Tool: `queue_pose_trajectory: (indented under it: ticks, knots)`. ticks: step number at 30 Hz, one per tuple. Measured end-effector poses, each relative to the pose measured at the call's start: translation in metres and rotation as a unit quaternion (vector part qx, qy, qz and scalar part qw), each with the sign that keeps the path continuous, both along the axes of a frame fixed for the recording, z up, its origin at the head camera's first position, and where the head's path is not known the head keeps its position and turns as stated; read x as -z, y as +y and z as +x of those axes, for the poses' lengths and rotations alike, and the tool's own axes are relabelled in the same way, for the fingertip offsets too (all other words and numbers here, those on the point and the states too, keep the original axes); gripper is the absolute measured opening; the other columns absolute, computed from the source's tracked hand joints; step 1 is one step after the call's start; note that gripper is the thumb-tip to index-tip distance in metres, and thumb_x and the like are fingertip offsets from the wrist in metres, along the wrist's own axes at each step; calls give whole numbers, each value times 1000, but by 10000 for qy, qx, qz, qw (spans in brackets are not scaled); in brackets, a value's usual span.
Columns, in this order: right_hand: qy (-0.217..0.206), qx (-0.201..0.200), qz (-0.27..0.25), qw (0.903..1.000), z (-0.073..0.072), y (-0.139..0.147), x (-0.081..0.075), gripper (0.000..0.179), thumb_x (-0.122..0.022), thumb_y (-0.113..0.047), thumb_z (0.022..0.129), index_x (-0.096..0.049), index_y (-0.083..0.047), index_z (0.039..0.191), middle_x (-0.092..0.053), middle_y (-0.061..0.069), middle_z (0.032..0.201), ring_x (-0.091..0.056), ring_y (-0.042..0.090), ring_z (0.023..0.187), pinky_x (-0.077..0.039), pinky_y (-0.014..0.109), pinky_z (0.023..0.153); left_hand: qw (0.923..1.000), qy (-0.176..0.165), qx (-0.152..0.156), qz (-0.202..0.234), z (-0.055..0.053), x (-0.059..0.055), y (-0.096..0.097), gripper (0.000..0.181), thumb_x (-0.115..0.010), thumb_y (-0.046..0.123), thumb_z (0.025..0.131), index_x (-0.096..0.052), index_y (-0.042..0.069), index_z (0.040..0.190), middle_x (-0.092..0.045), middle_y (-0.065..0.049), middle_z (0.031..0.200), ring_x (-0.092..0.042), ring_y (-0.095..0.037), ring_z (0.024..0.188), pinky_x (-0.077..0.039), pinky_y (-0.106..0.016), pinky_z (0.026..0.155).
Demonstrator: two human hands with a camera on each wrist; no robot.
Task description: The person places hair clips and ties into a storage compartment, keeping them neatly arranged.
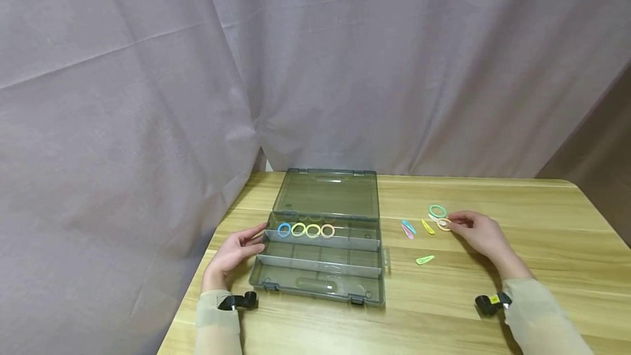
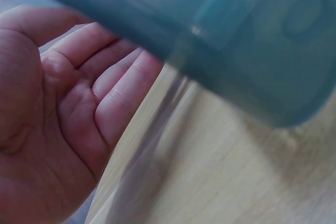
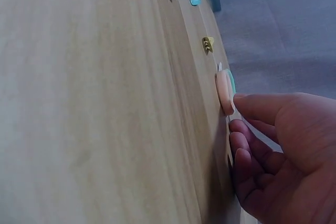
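My right hand pinches a peach hair tie at its right edge, thumb and index finger on it, low over the table. A green hair tie lies just behind it, and a white hair clip is partly covered by the peach one. My left hand rests against the left side of a see-through grey divided box, its fingers and thumb touching the wall. Blue, yellow and peach hair ties stand in a row in the box's back compartment.
Between box and right hand lie snap hair clips: blue, pink, yellow and, nearer, green. The box lid is laid open toward the back. A grey curtain hangs behind the wooden table.
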State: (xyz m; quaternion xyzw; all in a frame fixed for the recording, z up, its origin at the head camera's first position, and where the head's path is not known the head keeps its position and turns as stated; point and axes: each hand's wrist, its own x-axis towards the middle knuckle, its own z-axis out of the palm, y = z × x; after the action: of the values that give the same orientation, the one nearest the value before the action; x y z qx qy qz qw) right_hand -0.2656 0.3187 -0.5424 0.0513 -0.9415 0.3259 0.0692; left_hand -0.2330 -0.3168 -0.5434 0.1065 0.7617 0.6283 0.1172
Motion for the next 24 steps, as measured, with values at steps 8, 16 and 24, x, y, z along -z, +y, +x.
queue_pose_trajectory:
  ticks: [8, 16, 24]
  knots:
    - [-76, -47, 124, 9999, -5, -2, 0, 33, -75, -26, 101, -76, 2, 119, -78, 12, 101, -70, 27, 94, -54, 45, 84, 10000, -26, -20, 65, 0, 0, 0, 65, -70, -2, 99, -46, -3, 159, -39, -21, 167, -43, -41, 149, -44, -21, 112]
    - [-76, -51, 228, 9997, -5, -2, 0, 29, -75, -24, 101, -78, 1, 115, -78, 11, 99, -71, 29, 95, -55, 47, 84, 10000, 51, 6, -22, -1, 2, -2, 66, -73, 2, 99, -46, -4, 158, -40, -21, 166, -44, -41, 148, -45, -21, 111]
    - [-126, -23, 203, 9997, -3, -1, 0, 31, -73, -26, 102, -78, 2, 117, -78, 16, 104, -71, 38, 99, -56, 52, 85, 9999, 67, 96, 96, -1, 2, -2, 66, -72, 1, 99, -44, -7, 158, -37, -21, 167, -41, -44, 149, -44, -23, 113]
